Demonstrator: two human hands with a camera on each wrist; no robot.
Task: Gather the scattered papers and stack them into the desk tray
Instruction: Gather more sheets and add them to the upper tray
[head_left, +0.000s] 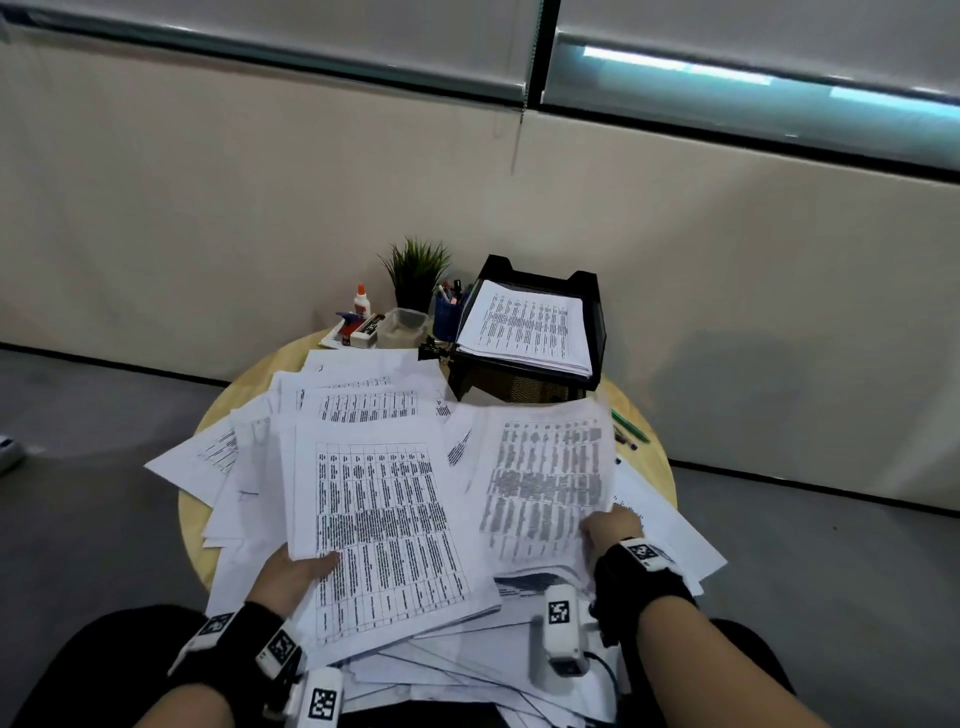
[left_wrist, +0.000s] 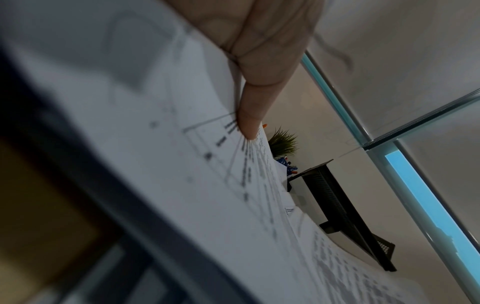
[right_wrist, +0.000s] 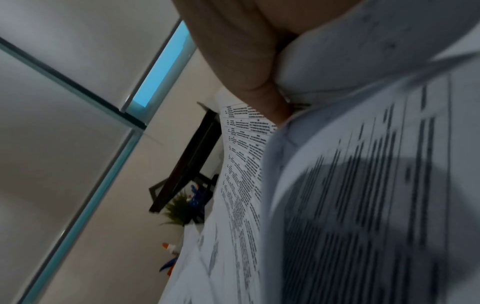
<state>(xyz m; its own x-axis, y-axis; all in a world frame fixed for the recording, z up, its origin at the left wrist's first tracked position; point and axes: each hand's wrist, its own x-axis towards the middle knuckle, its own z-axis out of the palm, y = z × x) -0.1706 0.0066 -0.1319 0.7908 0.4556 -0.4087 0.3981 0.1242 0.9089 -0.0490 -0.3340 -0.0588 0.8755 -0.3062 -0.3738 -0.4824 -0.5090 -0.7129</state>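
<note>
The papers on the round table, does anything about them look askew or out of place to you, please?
Yes. The loose papers lie fanned at mixed angles, several hanging past the round table edge. Each of the hands, left and right, holds a bundle. Only the stack in the black tray looks squared.

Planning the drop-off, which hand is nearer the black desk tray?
Right. The right hand sits below the tray; the left hand is farther, toward the near left.
</note>
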